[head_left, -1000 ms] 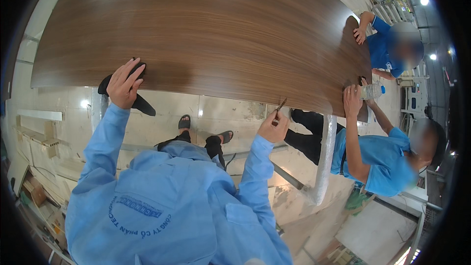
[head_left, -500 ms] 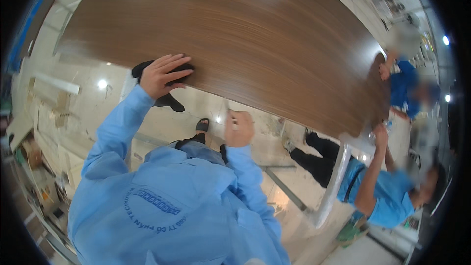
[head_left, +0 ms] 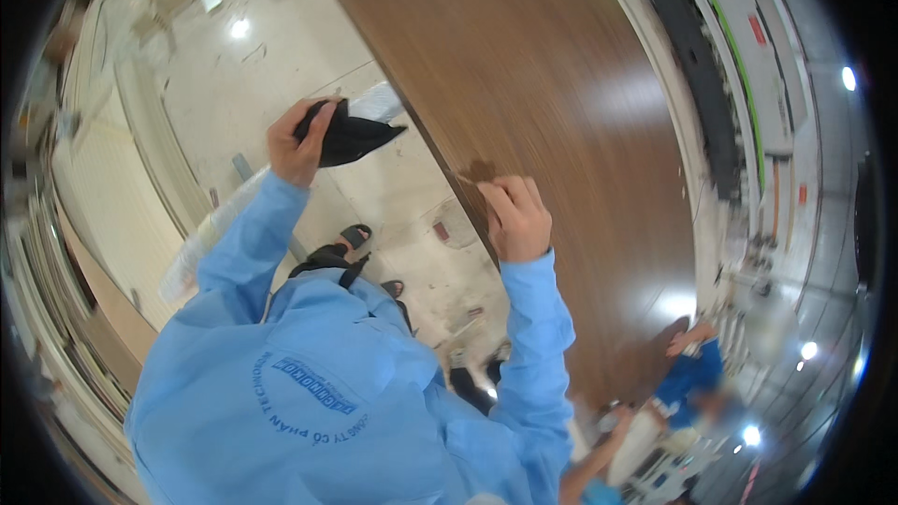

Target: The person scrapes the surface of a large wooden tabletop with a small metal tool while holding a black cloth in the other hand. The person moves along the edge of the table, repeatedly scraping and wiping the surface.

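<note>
The left hand (head_left: 297, 143) clutched a black cloth (head_left: 348, 136); the right hand (head_left: 515, 216) pinched a thin tool (head_left: 460, 178) against the brown wooden panel (head_left: 561, 112) above the pale floor (head_left: 281, 56).

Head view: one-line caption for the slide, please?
Left hand grips a black cloth; right hand holds a thin tool at the brown wood-grain panel edge.

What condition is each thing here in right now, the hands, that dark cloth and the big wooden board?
Left hand: raised, closed on the black cloth.
Black cloth: bunched, off the panel.
Right hand: closed, pinching a thin tool at the panel's edge.
Brown wood-grain panel: flat, glossy.
</note>
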The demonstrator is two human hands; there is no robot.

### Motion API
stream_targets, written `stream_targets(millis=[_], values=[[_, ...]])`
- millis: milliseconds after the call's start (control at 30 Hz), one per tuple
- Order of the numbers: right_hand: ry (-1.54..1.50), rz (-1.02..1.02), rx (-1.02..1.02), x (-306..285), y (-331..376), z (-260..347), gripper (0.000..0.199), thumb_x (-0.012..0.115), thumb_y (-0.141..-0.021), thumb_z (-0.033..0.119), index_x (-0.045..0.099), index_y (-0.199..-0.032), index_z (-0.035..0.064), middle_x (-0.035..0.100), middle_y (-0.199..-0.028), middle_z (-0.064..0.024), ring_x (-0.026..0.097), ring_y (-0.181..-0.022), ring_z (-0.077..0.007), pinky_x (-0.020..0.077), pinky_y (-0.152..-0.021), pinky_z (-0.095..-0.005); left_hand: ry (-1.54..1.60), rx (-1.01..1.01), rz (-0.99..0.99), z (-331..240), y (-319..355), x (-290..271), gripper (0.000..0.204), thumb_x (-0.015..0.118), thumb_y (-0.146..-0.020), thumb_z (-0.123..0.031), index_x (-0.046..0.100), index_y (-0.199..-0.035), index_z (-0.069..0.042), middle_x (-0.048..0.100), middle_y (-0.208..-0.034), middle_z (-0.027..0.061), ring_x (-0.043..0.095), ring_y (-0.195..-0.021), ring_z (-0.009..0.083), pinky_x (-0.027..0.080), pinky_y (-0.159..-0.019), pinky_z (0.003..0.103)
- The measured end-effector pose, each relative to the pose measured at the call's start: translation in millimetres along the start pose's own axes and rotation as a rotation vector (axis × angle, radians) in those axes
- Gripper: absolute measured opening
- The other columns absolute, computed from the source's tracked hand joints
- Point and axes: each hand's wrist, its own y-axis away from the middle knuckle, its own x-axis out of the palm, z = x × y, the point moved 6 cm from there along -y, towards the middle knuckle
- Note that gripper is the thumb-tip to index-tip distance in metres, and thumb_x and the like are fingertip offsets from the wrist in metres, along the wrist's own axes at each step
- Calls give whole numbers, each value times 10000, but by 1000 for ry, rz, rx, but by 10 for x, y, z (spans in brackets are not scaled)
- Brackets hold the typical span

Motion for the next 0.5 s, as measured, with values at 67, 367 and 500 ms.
stream_targets(millis=[67,367,500], values=[[12,29,-216,176,-414,50,258,707,-767,-52,724,-992,72,652,-952,-61,639,-858,-275,556,-696,-386,-120,53,-131,-9,236,-449,146,671,-1014,-100,745,-1086,3,753,-964,79,671,-914,122,522,-860,265],[175,431,-816,451,-546,128,87,681,-772,53,668,-844,99,587,-938,-42,607,-904,-245,564,-724,-363,-712,165,-577,-38,1274,-1615,146,691,-975,-121,746,-1078,-34,738,-996,140,723,-908,309,547,-808,336],[170,876,-849,420,-150,102,92,684,-771,45,684,-854,86,605,-909,-54,617,-899,-247,570,-711,-365,-748,98,-641,269,1316,-1672,191,693,-979,-203,741,-1067,-40,741,-989,139,713,-890,335,548,-791,350]])
